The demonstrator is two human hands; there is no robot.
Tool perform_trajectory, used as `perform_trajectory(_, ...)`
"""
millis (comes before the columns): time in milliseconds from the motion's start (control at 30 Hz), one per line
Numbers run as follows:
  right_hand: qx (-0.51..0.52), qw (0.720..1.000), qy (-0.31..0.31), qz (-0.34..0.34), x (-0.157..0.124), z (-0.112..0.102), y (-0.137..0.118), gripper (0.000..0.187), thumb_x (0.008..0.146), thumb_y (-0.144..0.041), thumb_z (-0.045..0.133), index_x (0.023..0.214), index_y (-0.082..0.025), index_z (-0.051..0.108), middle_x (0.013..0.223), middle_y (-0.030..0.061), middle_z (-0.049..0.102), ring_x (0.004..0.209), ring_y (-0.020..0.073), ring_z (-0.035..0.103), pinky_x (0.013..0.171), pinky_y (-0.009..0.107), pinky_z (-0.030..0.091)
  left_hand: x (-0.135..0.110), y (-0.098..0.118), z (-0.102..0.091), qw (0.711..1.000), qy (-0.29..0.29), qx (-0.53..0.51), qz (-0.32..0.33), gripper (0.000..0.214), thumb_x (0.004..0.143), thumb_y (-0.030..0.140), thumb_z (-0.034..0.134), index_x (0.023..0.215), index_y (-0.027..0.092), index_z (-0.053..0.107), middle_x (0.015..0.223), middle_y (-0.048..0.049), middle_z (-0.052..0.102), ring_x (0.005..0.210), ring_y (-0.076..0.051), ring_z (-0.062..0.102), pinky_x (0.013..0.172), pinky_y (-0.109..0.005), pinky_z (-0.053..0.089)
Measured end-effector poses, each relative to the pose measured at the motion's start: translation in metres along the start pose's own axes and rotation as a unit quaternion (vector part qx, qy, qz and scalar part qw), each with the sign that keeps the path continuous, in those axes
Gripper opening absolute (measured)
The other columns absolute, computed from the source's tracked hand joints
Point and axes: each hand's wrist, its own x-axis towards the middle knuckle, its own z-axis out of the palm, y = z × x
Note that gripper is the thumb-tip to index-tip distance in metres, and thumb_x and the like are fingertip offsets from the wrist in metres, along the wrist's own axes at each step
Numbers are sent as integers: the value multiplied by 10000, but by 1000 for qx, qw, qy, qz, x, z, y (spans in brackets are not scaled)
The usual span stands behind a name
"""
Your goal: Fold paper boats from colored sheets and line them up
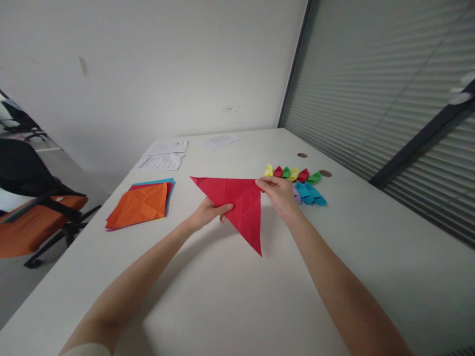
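Observation:
A red sheet of paper [243, 200], folded into a triangle with crease lines across it, is held up over the white table. My left hand [211, 212] grips its long slanted edge, the thumb on top and the fingers mostly hidden behind. At the upper right corner my right hand [277, 194] pinches the paper between thumb and fingers. One sharp tip points left and another hangs down toward me. Just beyond my right hand lie blue folded paper pieces [309, 193], partly covered by that hand on their left side.
A stack of coloured paper with an orange sheet [143, 203] on top lies at the left. Small folded pieces in yellow, red and green [294, 174] form a row behind my right hand. Printed sheets [163, 155] lie farther back. An orange-seated chair [40, 207] stands left of the table [208, 306].

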Motion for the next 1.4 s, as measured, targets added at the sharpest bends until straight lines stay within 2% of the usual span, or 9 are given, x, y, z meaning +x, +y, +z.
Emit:
perform_trajectory(133,45,999,-20,20,-1,5,6,363,635,-474,774,840,-176,733,744,36,704,676,143,622,635,271,484,3,-8,2,999,39,3,27,431,774,473,700,534,133,586,466,-23,575,437,-96,522,458,-219,448)
perform_trajectory(233,57,990,-113,62,-8,10,6,458,675,-527,742,982,-189,716,805,34,713,733,157,648,647,271,490,9,-14,1,987,145,-5,73,420,774,462,697,534,137,582,459,-18,569,426,-97,516,455,-227,446)
perform_trajectory(333,32,966,-231,110,-15,13,7,443,631,-502,793,912,-165,735,798,44,726,767,197,667,695,304,507,14,-19,-2,964,245,-24,100,379,749,447,717,563,142,591,471,-13,577,418,-105,515,437,-238,444)
perform_trajectory(400,2,956,-261,130,-18,14,8,427,590,-473,826,862,-155,745,761,42,727,731,208,666,687,317,508,16,-20,-4,955,273,-27,110,358,743,431,721,570,144,595,472,-10,575,418,-109,518,435,-243,447)
perform_trajectory(533,-37,957,-260,126,-17,11,12,410,560,-444,837,828,-147,745,713,33,712,669,180,641,643,291,481,16,-19,-5,947,297,-15,123,358,749,412,711,543,152,577,457,-2,557,413,-108,512,440,-246,442)
perform_trajectory(700,-109,958,-246,95,-13,4,11,318,610,-447,789,629,-149,678,598,13,651,591,131,579,599,261,428,17,-18,-9,930,344,-31,126,344,742,417,710,561,159,573,462,6,547,413,-108,506,425,-244,426)
perform_trajectory(1067,-123,964,-220,86,-8,-7,-3,327,582,-461,804,612,-161,678,578,26,650,574,133,572,594,272,441,17,-13,-9,911,383,-32,148,325,758,401,701,588,162,561,472,18,533,415,-96,495,426,-231,423)
perform_trajectory(1267,-126,965,-222,55,-5,-12,-5,342,656,-500,753,637,-164,692,588,26,656,591,137,581,594,267,446,19,-17,-18,902,409,-58,129,342,745,415,705,575,166,545,468,19,526,417,-91,482,419,-225,406)
perform_trajectory(1400,-102,979,-171,46,-4,-9,-6,426,753,-584,647,784,-165,718,722,58,702,678,152,620,570,246,440,20,-22,-18,936,327,-63,113,328,731,405,731,588,158,568,474,16,545,430,-89,490,441,-223,424)
